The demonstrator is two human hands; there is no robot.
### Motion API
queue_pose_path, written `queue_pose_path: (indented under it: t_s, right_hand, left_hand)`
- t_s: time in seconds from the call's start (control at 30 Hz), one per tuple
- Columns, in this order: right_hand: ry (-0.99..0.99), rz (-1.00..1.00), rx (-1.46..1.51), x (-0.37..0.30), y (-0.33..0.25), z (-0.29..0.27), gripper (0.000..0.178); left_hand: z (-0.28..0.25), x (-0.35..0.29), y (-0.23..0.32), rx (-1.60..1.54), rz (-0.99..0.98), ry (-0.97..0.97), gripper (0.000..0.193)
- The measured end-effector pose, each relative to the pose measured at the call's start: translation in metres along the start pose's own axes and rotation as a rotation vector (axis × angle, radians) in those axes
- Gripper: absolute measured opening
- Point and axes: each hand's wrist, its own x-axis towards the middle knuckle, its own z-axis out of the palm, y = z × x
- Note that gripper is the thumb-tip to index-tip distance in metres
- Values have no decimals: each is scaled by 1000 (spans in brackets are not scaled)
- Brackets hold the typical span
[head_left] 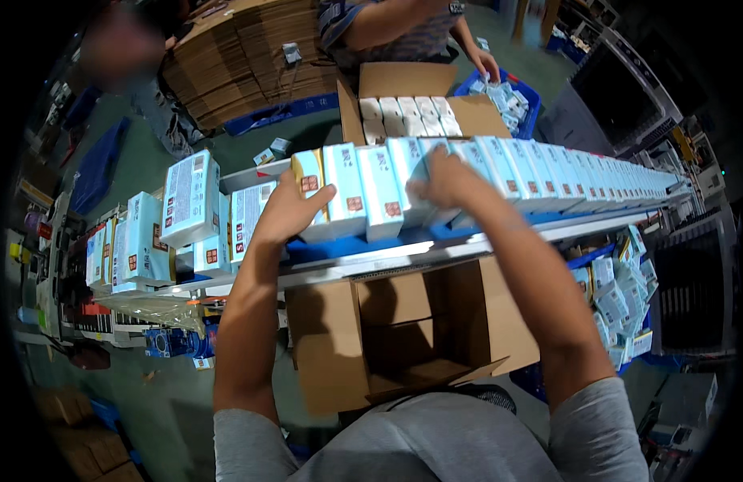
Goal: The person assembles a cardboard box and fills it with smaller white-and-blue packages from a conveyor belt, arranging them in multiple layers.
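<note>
A row of light-blue tissue packs (pixel 378 193) stands on edge along a blue conveyor belt (pixel 335 249). My left hand (pixel 289 210) grips the left end of the row, its thumb across the front of a pack with a golden top (pixel 310 173). Farther along the row, my right hand (pixel 452 183) is somewhat blurred, its bent fingers pressed against the packs. Several packs stand between the two hands. Below the belt, close to my body, sits an open cardboard box (pixel 323 341) with its flaps spread; the part of its inside that shows holds nothing.
More tissue packs (pixel 190 201) lie stacked at the belt's left end. Across the belt, another person's hand (pixel 485 64) is over a blue crate (pixel 534 104) of packs, beside a filled carton (pixel 407 79). Flattened cardboard (pixel 235 64) is piled behind. Loose packs (pixel 620 293) heap up at the right.
</note>
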Motion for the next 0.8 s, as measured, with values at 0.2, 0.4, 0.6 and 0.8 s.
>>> queue_pose_path:
  t_s: [0.2, 0.4, 0.6, 0.8]
  right_hand:
    - [116, -280, 476, 11, 32, 29, 103]
    - [421, -577, 645, -85, 23, -4, 105]
    - [-200, -437, 450, -210, 127, 31, 96]
    - [-881, -391, -213, -142, 148, 261, 48]
  left_hand:
    - [12, 8, -1, -419, 64, 18, 74]
    - [-21, -86, 35, -357, 200, 348, 83]
    - [66, -238, 38, 53, 118, -106, 97]
    - [273, -210, -152, 589, -183, -1122, 49]
